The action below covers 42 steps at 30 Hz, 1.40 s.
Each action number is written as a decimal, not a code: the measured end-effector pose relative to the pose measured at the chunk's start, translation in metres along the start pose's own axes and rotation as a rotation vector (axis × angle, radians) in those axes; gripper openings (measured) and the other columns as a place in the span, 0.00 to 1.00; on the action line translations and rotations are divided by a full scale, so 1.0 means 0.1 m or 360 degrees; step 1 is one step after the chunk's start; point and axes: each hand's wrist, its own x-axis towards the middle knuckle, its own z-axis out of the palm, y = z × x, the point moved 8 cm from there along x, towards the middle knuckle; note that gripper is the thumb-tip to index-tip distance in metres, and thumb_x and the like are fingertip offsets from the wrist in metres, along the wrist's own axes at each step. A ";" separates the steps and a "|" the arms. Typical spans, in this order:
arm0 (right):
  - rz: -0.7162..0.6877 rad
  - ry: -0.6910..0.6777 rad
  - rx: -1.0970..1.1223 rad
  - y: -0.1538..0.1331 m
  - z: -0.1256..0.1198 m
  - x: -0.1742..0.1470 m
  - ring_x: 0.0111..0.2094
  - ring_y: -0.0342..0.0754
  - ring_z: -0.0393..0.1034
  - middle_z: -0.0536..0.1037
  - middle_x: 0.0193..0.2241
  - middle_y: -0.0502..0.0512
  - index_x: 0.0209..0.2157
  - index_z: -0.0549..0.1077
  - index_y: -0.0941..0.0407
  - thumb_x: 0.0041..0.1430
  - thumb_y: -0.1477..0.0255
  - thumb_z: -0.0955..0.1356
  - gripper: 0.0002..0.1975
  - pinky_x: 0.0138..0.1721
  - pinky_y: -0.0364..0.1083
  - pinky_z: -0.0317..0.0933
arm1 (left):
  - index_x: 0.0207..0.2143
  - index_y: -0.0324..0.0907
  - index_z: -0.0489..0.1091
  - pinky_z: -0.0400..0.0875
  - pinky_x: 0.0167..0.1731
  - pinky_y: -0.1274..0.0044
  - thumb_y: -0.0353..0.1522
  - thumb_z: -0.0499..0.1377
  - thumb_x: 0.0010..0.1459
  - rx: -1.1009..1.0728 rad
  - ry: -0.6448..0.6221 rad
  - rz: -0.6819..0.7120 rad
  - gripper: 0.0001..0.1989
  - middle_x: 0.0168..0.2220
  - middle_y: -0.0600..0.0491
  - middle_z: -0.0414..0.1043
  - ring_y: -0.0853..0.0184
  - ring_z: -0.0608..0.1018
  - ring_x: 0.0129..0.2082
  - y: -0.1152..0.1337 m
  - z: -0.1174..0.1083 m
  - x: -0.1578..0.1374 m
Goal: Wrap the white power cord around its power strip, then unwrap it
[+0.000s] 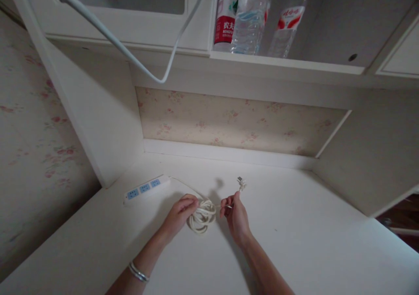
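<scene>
A coiled white power cord [202, 218] is pinched in my left hand [183, 210], which grips the left side of the bundle. To the right of the coil, my right hand [237, 216] is closed on the cord's free end. The plug [241, 183] sticks up just beyond those fingers, its prongs pointing away from me. From the far side of the coil the cord runs left to a white power strip [146, 189] with blue socket faces, lying on the white desk [310, 234]. The inner fingertips of both hands are partly hidden.
A shelf [288, 66] above the desk holds a red-labelled bottle [225, 22] and clear water bottles [250, 20]. A bent white tube [131, 57] hangs across the upper left. White side panels [98, 107] and a floral wall [229, 118] bound the desk.
</scene>
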 end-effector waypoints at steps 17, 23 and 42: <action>-0.0039 -0.0252 0.0166 -0.09 0.18 -0.09 0.21 0.44 0.61 0.67 0.19 0.48 0.23 0.64 0.54 0.57 0.50 0.60 0.22 0.28 0.45 0.56 | 0.52 0.41 0.65 0.65 0.47 0.72 0.32 0.66 0.44 -0.0355 -0.0284 -0.0325 0.31 0.51 0.45 0.69 0.59 0.72 0.48 -0.12 0.27 -0.09; -0.0019 -0.0212 0.0080 -0.06 0.16 -0.09 0.22 0.44 0.62 0.68 0.20 0.49 0.28 0.69 0.54 0.55 0.49 0.61 0.23 0.29 0.45 0.57 | 0.46 0.40 0.72 0.66 0.44 0.74 0.33 0.66 0.44 -0.0133 -0.0191 -0.0209 0.24 0.47 0.46 0.72 0.60 0.74 0.44 -0.14 0.21 -0.07; -0.0367 0.0426 -0.0465 -0.22 -0.25 -0.05 0.21 0.40 0.57 0.64 0.18 0.46 0.29 0.70 0.55 0.55 0.55 0.66 0.16 0.20 0.40 0.55 | 0.40 0.39 0.72 0.65 0.26 0.80 0.30 0.56 0.46 -0.0259 -0.0109 -0.0517 0.16 0.34 0.52 0.74 0.70 0.73 0.29 -0.34 0.22 -0.06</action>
